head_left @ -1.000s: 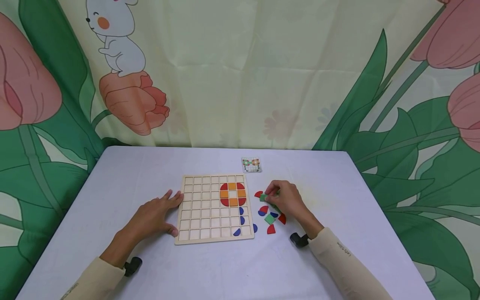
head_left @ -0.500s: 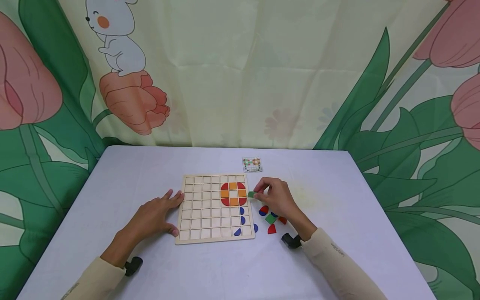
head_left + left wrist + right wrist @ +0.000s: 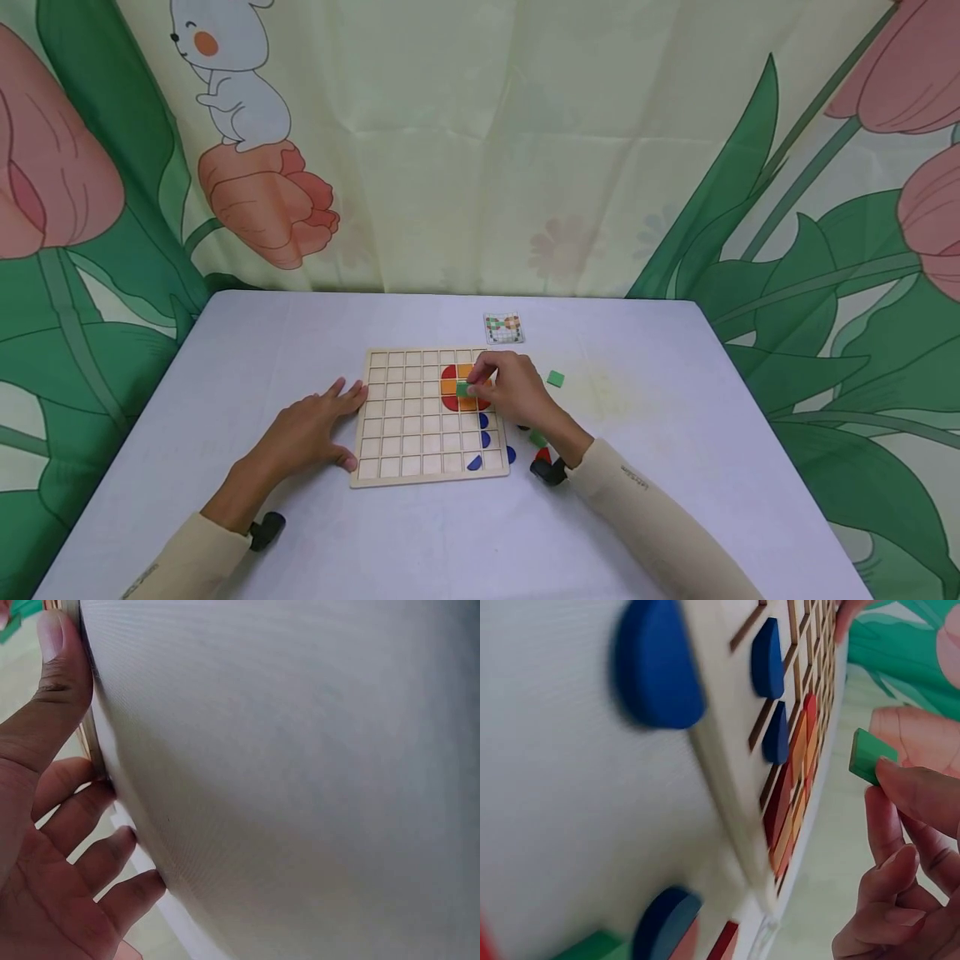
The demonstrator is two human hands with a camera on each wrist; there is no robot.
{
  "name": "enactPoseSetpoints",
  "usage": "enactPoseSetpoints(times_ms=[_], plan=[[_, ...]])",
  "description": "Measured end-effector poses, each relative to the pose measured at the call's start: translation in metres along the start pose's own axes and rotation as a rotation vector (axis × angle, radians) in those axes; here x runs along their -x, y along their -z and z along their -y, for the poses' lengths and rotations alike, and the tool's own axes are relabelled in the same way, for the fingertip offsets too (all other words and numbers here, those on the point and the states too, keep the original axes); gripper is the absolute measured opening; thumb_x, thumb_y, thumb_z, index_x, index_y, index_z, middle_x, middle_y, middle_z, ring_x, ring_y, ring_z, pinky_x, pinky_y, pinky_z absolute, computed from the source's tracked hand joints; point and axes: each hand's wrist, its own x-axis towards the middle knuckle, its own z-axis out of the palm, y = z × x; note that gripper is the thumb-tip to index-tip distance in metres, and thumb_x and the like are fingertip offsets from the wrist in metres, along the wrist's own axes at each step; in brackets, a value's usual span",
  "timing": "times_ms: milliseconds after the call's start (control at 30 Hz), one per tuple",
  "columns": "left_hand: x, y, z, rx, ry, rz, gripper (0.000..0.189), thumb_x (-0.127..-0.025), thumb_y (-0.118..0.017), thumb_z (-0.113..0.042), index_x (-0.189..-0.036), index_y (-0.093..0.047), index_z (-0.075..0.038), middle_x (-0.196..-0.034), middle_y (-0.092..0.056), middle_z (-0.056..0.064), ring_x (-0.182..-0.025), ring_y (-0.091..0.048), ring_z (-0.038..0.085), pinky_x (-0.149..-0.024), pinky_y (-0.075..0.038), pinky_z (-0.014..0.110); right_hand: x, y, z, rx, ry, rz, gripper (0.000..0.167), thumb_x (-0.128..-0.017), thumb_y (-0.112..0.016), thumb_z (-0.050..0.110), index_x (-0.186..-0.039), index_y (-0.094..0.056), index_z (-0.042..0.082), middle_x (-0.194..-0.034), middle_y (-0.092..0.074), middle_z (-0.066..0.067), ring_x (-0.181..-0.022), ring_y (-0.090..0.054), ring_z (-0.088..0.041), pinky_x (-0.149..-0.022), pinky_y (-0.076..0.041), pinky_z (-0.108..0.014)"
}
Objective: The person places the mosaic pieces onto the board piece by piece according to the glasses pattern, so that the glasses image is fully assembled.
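Note:
A wooden grid board lies on the white table. My right hand pinches a green square tile between thumb and fingertips, over the ring of red and orange pieces on the board. In the right wrist view the tile shows off the board's surface. Below the ring, blue half-round pieces sit in the right-hand column, and a blue piece lies at the bottom. My left hand rests with spread fingers at the board's left edge; thumb and fingertips touch the rim.
A small pattern card lies behind the board. To the right are a loose green square, a blue half-round and red pieces, partly hidden by the right arm. A printed curtain hangs behind the table.
My right hand has carried the green tile left from the loose pieces to above the ring. A green square on the table has come into view behind it. My left hand stays put.

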Motion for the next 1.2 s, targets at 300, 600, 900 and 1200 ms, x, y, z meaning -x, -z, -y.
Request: enactPoseSetpoints(times_ms=[300,600,900,1200], plan=[[0.000,0.001,0.001,0.000,0.005,0.009,0.121,-0.057,-0.100,-0.046,-0.161,-0.047,-0.013,-0.165,-0.043,0.026,-0.139,-0.054,0.059,-0.100,-0.051,0.070,-0.022,-0.011,0.017,0.029,0.009,0.082,0.015,-0.090,-0.085,0.015,-0.087,-0.074,0.023,-0.085,-0.073,0.010,-0.086,-0.064,-0.012,-0.072,-0.049,-0.032],[-0.001,-0.001,0.000,-0.002,0.016,0.008,0.122,-0.056,-0.100,-0.047,-0.161,-0.047,-0.013,-0.165,-0.042,0.026,-0.139,-0.053,0.059,-0.100,-0.051,0.071,-0.044,-0.020,0.027,0.078,-0.020,0.167,0.016,-0.092,-0.084,0.016,-0.083,-0.072,0.022,-0.078,-0.070,0.005,-0.077,-0.063,-0.014,-0.065,-0.048,-0.031],[-0.002,-0.001,-0.001,-0.004,0.015,0.004,0.122,-0.056,-0.101,-0.046,-0.161,-0.047,-0.013,-0.165,-0.043,0.024,-0.142,-0.052,0.057,-0.101,-0.051,0.070,-0.052,-0.030,0.026,0.118,-0.077,0.191,0.016,-0.093,-0.084,0.020,-0.081,-0.072,0.023,-0.079,-0.071,0.006,-0.081,-0.064,-0.015,-0.068,-0.048,-0.032],[-0.002,0.000,-0.001,-0.009,0.016,0.006,0.122,-0.056,-0.101,-0.045,-0.160,-0.047,-0.013,-0.166,-0.043,0.023,-0.141,-0.052,0.057,-0.100,-0.051,0.070,-0.052,-0.031,0.026,0.138,-0.081,0.208,0.010,-0.092,-0.084,0.021,-0.089,-0.075,0.022,-0.079,-0.069,0.005,-0.077,-0.063,-0.015,-0.066,-0.047,-0.032]])
